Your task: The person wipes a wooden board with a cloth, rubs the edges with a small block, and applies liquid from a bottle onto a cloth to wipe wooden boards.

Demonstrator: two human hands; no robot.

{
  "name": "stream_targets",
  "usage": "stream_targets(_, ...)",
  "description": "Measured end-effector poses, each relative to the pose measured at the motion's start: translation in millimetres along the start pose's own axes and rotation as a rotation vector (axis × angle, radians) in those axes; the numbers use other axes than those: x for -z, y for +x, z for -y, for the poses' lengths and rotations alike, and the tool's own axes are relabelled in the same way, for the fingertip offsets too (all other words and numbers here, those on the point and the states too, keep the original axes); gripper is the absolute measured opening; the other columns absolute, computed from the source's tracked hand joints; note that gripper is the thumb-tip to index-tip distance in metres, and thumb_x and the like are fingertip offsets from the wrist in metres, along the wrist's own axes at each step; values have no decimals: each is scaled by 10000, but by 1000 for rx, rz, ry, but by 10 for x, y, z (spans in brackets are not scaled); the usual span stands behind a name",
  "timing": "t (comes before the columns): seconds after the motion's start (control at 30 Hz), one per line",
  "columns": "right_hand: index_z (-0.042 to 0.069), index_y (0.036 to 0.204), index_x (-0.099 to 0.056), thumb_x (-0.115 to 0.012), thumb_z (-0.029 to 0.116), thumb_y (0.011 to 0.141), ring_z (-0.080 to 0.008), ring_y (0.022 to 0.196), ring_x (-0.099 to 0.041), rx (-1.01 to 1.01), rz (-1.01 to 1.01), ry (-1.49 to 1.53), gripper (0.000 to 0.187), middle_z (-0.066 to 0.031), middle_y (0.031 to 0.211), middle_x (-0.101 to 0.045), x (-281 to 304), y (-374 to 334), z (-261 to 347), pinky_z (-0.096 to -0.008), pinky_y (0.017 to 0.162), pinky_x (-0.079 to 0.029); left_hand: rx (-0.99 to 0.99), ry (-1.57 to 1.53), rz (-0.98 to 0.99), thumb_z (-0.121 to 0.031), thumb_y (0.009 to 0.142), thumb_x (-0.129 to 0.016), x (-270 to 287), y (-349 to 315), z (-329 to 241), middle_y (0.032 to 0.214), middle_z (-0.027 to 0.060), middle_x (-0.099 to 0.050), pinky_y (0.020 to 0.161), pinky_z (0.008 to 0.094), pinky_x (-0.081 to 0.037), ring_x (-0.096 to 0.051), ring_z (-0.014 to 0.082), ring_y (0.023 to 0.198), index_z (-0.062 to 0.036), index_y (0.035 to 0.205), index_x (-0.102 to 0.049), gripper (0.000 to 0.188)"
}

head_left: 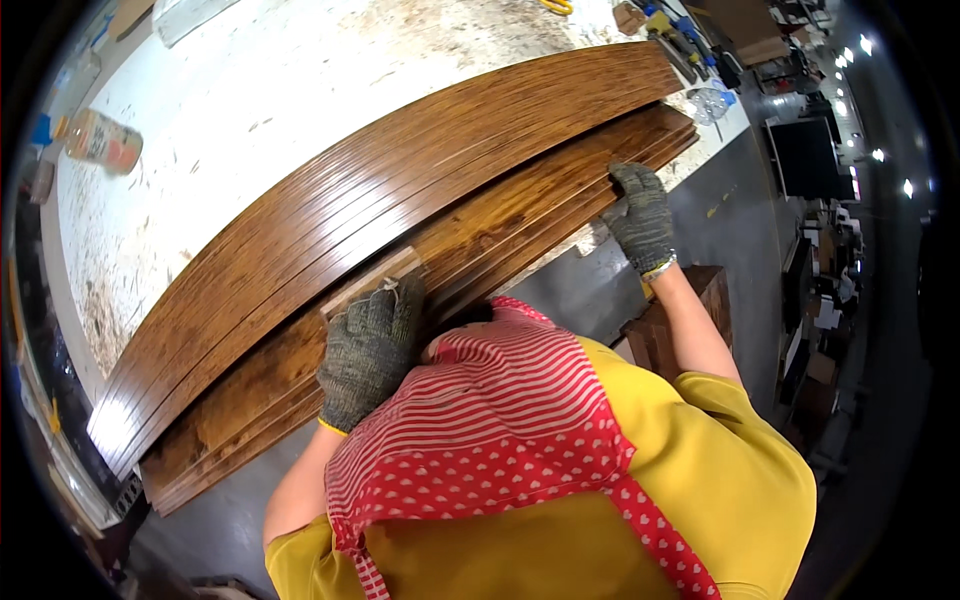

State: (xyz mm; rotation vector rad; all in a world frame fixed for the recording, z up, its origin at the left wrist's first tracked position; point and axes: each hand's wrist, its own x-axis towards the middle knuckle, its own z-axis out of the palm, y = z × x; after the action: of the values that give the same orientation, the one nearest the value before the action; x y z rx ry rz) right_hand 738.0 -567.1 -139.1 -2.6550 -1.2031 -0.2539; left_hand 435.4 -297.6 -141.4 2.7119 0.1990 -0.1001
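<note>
Two stacks of brown wooden planks lie across the white table. The far plank stack [400, 170] is glossy with several grooved edges, and the near plank stack [520, 215] runs alongside it. In a dark grey knitted glove, my left hand [368, 345] closes round a small pale-edged wood block [375, 280], which rests on the near stack. My right hand [643, 215], gloved the same way, curls its fingers over the front edge of the near stack close to its right end. The undersides of both hands are hidden.
On the white table [230, 130], a drink bottle [103, 141] stands at the left. Yellow-handled scissors [556, 6], assorted tools [685, 45] and a clear plastic bottle [708, 104] lie at the far right. Brown wooden pieces [655, 340] sit low beside my right forearm.
</note>
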Motion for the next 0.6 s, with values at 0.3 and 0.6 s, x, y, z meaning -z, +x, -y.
stream_targets(0.3,93,1229,-595,-805,101,578,-341,1141,-547,33,-5,-13,685,-131,1228,-602,-5,-17,-76,-438,982,-448,83,85,-128,-192,794,-610,18,-273,120,1075,148,-590,928,491,-432,-567,337,1007,-57,1302,-504,536)
stream_targets(0.6,51,1371,-471,-711,62,784,-291,1118,-567,-319,-251,105,635,-171,1284,-549,-61,-414,-589,-373,969,-459,123,145,-69,-350,697,-726,-29,-306,82,1026,145,-574,995,517,-395,-552,345,993,-51,1310,-497,719)
